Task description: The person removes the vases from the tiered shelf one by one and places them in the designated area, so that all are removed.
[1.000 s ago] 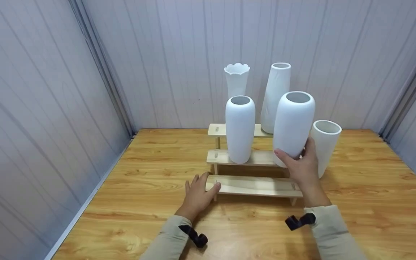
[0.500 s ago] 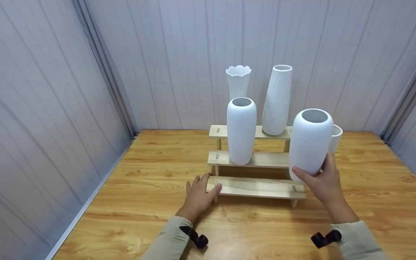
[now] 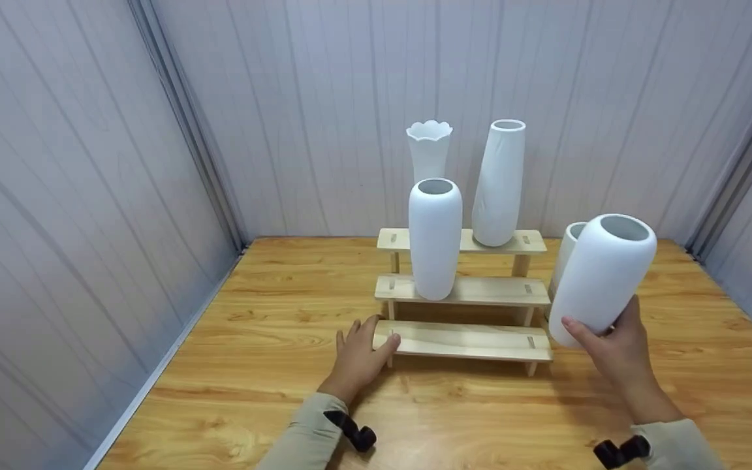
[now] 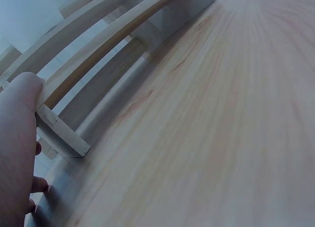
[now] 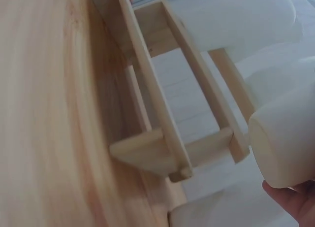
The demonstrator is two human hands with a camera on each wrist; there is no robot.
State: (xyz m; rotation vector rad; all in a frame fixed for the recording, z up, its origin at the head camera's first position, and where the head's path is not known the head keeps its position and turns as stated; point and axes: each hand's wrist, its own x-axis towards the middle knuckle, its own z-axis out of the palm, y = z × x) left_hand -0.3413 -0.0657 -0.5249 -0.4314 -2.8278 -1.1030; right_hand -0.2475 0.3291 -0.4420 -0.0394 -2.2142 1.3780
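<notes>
My right hand [image 3: 624, 359] grips a smooth white vase [image 3: 601, 284] near its base. The vase is off the table, right of the three-step wooden display stand [image 3: 464, 341], its mouth leaning right. In the right wrist view the vase's base [image 5: 266, 150] shows above my thumb [image 5: 283, 197]. My left hand [image 3: 356, 359] holds the left end of the lowest step, thumb at the front and fingers round the end. A similar white vase [image 3: 435, 241] stands on the middle step. On the top step are a scalloped-rim vase [image 3: 429, 153], partly hidden, and a tapered vase [image 3: 499, 186].
Behind the held vase, a white cylindrical vase [image 3: 562, 251] stands on the table right of the stand, mostly hidden. Wood-grain tabletop [image 3: 271, 313] surrounds the stand. Pale panelled walls [image 3: 324, 117] rise behind it and at both sides.
My right hand has carried the vase from the stand's right end down and right, and its mouth now leans right. The left hand keeps its place on the lowest step.
</notes>
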